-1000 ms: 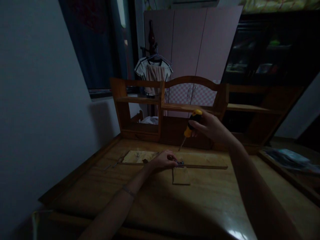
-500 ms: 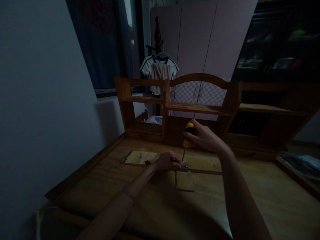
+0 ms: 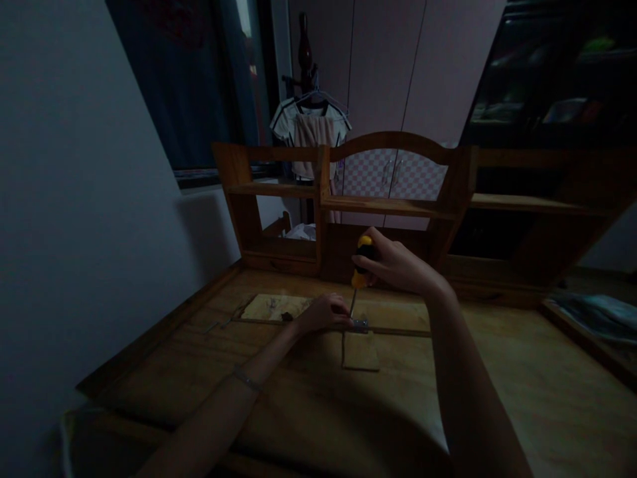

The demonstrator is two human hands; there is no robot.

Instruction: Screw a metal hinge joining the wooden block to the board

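A pale wall [image 3: 74, 199] stands well left of the long plank [image 3: 398, 313], which lies across the wooden desktop [image 3: 308, 405]. Beyond the plank to the left hangs a dark blue curtain [image 3: 179, 99]. Just off its left end lie thin, stick-like pieces [image 3: 212, 327], too dim to identify. A bracelet [image 3: 246, 378] circles the left wrist, in front of the plank. A wooden desk hutch [image 3: 279, 264] rises behind the plank; past it a dark-trimmed white T-shirt [image 3: 284, 126] hangs. The left hand [image 3: 323, 313] rests over the plank, its fingers drawn narrowly together at the left end of a small metal plate [image 3: 360, 325]; whether they pinch it cannot be told. That plate sits at the plank's front edge, where a small square board [image 3: 361, 353] meets it. Above the plank, the right hand [image 3: 391, 262] grips the yellow-and-black handle of a screwdriver [image 3: 360, 269], its shaft slanting down to the left fingertips; tip contact is unclear. A pink wardrobe [image 3: 383, 66] stands far behind the plank, and right of that, a dark glass-fronted cabinet [image 3: 527, 79].
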